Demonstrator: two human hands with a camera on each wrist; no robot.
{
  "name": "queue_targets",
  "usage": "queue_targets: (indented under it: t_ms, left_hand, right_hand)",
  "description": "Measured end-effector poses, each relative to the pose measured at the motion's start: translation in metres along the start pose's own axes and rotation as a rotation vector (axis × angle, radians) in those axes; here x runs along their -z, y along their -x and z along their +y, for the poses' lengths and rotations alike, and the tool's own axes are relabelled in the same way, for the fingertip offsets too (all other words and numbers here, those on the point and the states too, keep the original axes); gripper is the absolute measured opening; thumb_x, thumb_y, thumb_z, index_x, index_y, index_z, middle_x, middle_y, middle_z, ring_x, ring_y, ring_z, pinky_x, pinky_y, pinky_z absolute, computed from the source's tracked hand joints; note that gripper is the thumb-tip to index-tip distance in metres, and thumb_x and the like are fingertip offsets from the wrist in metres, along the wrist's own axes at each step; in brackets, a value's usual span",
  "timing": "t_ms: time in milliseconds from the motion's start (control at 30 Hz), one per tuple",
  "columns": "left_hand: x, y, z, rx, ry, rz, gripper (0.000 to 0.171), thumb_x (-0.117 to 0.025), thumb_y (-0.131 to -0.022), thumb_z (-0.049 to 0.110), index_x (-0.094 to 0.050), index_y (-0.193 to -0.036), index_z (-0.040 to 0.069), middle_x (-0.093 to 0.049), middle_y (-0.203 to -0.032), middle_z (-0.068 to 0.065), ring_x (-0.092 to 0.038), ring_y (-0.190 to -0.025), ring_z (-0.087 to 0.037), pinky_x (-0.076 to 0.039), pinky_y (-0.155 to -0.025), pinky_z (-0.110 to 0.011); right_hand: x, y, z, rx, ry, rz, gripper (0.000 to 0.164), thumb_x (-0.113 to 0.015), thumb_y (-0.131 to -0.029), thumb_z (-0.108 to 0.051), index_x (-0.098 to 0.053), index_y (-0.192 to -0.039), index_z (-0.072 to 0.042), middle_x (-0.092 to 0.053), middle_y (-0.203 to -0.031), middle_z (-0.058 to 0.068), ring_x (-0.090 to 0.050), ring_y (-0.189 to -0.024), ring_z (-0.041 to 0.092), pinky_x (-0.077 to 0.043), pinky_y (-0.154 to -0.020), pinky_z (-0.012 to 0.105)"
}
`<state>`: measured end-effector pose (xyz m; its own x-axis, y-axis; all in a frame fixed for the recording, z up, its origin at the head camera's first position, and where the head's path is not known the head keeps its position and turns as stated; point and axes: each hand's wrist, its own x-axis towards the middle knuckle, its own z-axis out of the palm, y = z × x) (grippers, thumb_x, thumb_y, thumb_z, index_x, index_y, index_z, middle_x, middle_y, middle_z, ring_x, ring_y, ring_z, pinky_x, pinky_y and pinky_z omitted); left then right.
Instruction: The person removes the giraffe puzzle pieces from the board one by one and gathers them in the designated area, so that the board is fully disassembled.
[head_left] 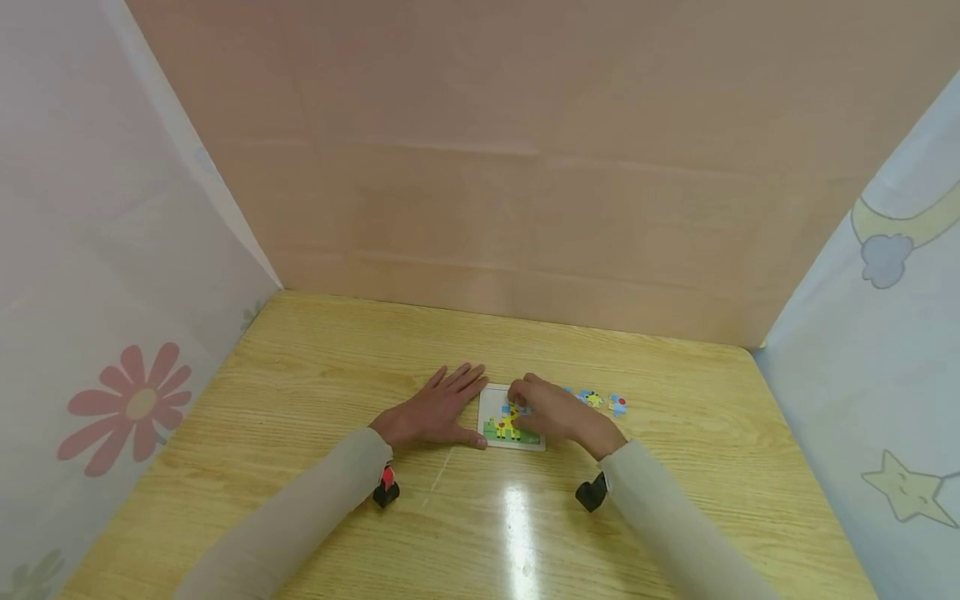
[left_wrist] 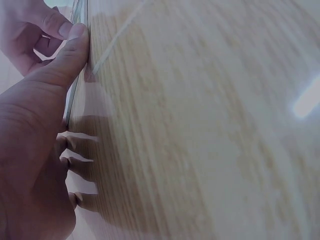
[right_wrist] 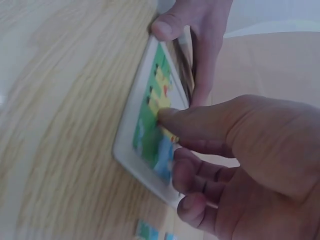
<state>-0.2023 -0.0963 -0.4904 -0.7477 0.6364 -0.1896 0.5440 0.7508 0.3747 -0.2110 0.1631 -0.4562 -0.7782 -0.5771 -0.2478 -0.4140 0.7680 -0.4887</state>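
A white-framed jigsaw puzzle board (right_wrist: 129, 117) with a yellow giraffe picture (head_left: 508, 427) on green lies flat between both hands. My left hand (head_left: 435, 412) rests at the board's left side, fingers spread and straight, with the thumb touching the frame's near left corner. Over the board is my right hand (head_left: 558, 412), its fingers curled in toward the thumb. Thumb and fingers pinch a small puzzle piece with yellow and red on it (right_wrist: 172, 136), mostly covered by the fingers, close over the picture.
Several loose puzzle pieces (head_left: 592, 399) lie on the wooden table (head_left: 337, 358) just right of the board, beyond the right hand. A brown panel (head_left: 480, 208) rises behind the table's far edge. Patterned cloth walls (head_left: 142, 250) stand on the left and right.
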Motion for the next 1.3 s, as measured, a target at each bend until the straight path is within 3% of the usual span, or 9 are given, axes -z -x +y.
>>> queue_targets:
  t_ms: [233,467,733,967,1300]
  left_hand:
    - [0.003,0.001,0.003,-0.004,0.003,0.005,0.106,-0.066,-0.096,0.069,-0.020,-0.172,0.011,-0.008,-0.183,-0.007,-0.004,-0.171,-0.033,-0.005,-0.137,-0.062]
    - [0.003,0.000,0.004,-0.002,0.004,0.004,0.107,-0.067,-0.096,0.069,-0.020,-0.172,0.011,-0.007,-0.183,-0.008,-0.004,-0.171,-0.033,-0.005,-0.137,-0.062]
    - [0.001,-0.002,0.001,0.001,-0.003,0.009,0.108,-0.066,-0.095,0.071,-0.020,-0.172,0.011,-0.008,-0.183,-0.007,-0.005,-0.171,-0.032,-0.007,-0.136,-0.063]
    - [-0.001,-0.003,-0.001,0.000,-0.020,0.005,0.108,-0.064,-0.095,0.073,-0.019,-0.172,0.013,-0.007,-0.183,-0.006,-0.005,-0.171,-0.031,-0.006,-0.136,-0.062]
    - [0.001,-0.001,0.001,-0.011,-0.005,0.005,0.107,-0.065,-0.096,0.071,-0.020,-0.172,0.011,-0.007,-0.183,-0.007,-0.005,-0.171,-0.033,-0.006,-0.136,-0.063]
  right_hand:
    - [0.007,-0.010,-0.006,-0.015,0.065,-0.061,0.027,-0.080,-0.096,-0.015,-0.067,-0.118,-0.007,-0.061,-0.106,0.005,-0.055,-0.089,0.019,-0.052,-0.085,0.040]
    - [0.012,-0.017,-0.012,-0.056,0.097,-0.104,0.029,-0.084,-0.093,-0.015,-0.064,-0.114,-0.008,-0.058,-0.106,0.005,-0.052,-0.089,0.021,-0.049,-0.083,0.038]
    - [0.010,-0.015,-0.012,-0.065,0.032,-0.103,0.032,-0.082,-0.094,-0.011,-0.061,-0.117,-0.008,-0.060,-0.113,0.007,-0.055,-0.094,0.022,-0.054,-0.087,0.042]
    - [0.008,-0.011,-0.010,-0.066,-0.008,-0.082,0.047,-0.080,-0.095,-0.012,-0.059,-0.136,-0.005,-0.067,-0.119,0.010,-0.065,-0.104,0.023,-0.058,-0.093,0.046]
    - [0.007,-0.005,0.002,0.061,-0.052,-0.020,0.022,-0.073,-0.100,-0.011,-0.072,-0.121,-0.012,-0.065,-0.112,0.008,-0.062,-0.095,0.018,-0.057,-0.086,0.040]
